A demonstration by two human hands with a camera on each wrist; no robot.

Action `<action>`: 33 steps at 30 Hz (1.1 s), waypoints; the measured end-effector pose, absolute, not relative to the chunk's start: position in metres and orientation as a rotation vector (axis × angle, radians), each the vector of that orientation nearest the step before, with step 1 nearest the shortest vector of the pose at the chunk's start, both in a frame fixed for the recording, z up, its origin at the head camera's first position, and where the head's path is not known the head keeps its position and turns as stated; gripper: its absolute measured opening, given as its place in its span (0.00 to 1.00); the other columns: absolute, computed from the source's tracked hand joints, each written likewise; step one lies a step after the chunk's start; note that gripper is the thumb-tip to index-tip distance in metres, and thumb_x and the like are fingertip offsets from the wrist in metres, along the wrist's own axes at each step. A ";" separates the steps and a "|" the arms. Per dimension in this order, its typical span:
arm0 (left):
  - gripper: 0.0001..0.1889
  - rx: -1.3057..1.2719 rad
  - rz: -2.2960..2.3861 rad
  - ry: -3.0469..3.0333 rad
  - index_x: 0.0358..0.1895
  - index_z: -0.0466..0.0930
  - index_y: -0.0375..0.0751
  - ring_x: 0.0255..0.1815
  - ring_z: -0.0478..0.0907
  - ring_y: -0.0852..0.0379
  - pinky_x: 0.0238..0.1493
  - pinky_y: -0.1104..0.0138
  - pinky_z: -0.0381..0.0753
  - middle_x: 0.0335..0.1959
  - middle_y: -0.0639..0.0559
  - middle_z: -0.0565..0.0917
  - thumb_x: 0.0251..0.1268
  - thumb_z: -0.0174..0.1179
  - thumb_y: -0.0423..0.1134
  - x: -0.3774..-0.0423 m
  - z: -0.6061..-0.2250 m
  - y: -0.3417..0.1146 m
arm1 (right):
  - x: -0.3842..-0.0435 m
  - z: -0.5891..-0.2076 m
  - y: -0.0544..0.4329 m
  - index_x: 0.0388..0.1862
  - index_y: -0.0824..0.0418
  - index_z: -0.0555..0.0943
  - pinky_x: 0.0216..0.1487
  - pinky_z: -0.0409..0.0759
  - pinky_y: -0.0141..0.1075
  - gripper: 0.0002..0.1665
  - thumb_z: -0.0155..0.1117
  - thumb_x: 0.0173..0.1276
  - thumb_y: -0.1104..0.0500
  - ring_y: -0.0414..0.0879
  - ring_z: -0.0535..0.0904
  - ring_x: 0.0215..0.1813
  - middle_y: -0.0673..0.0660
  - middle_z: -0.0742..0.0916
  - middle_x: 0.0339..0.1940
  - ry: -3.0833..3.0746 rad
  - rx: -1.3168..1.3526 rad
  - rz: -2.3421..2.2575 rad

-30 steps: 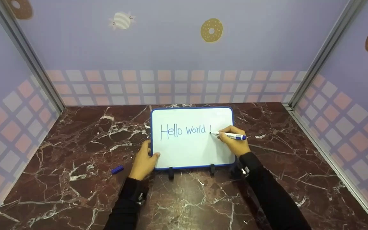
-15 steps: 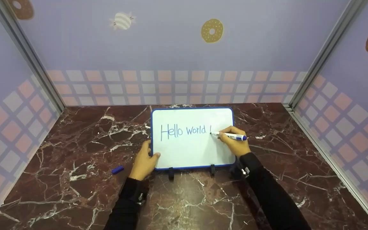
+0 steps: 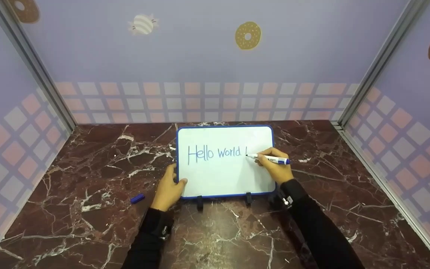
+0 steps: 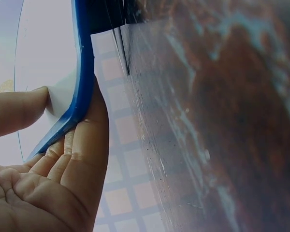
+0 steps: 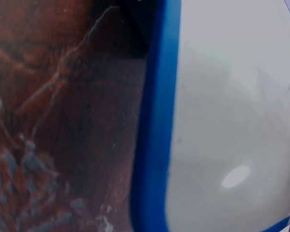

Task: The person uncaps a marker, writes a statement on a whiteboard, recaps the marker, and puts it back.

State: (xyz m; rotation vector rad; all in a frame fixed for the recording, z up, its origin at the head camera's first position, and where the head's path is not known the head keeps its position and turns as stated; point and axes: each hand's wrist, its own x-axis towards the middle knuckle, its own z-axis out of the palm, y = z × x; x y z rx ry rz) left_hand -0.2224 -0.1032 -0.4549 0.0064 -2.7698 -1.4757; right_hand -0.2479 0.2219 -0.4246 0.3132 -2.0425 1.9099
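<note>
A blue-framed whiteboard (image 3: 215,179) leans back on a stand with black feet (image 3: 200,203). "Hello world" and an upright stroke are written across it in blue. My left hand (image 3: 168,190) grips the board's lower left edge; in the left wrist view its thumb (image 4: 19,108) lies over the front and the fingers go behind. With my right hand (image 3: 276,168) I pinch a white marker (image 3: 271,158) with a blue end, its tip at the board just below the stroke. The right wrist view shows the board's blue frame (image 5: 157,121), while the marker is out of sight there.
A blue marker cap (image 3: 137,198) lies on the dark red marble tabletop (image 3: 99,179), left of my left hand. Purple patterned panels (image 3: 200,56) enclose the back and both sides. Metal posts (image 3: 371,67) stand at the corners.
My right hand and the marker have shifted very slightly to the right, with the tip staying close under the stroke. The left hand keeps its hold on the board.
</note>
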 end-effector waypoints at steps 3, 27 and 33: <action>0.33 -0.003 -1.477 -2.769 0.74 0.54 0.34 0.52 0.80 0.37 0.54 0.46 0.78 0.57 0.30 0.78 0.69 0.55 0.38 -0.222 -0.455 -0.103 | -0.246 -0.426 0.221 0.32 0.80 0.80 0.32 0.84 0.29 0.04 0.61 0.63 0.76 0.42 0.85 0.29 0.61 0.88 0.25 -2.036 0.316 1.931; 0.33 0.024 -1.428 -2.764 0.73 0.55 0.34 0.52 0.78 0.37 0.54 0.46 0.76 0.56 0.31 0.78 0.68 0.55 0.40 -0.223 -0.455 -0.103 | -0.241 -0.457 0.208 0.33 0.81 0.79 0.33 0.85 0.32 0.07 0.63 0.64 0.72 0.41 0.85 0.28 0.51 0.88 0.24 -1.944 0.488 2.011; 0.32 0.024 -1.414 -2.757 0.72 0.56 0.33 0.51 0.79 0.37 0.54 0.45 0.76 0.56 0.30 0.78 0.68 0.55 0.39 -0.222 -0.456 -0.103 | -0.235 -0.459 0.203 0.33 0.81 0.78 0.33 0.83 0.31 0.08 0.63 0.64 0.72 0.41 0.84 0.28 0.51 0.88 0.24 -1.913 0.488 2.058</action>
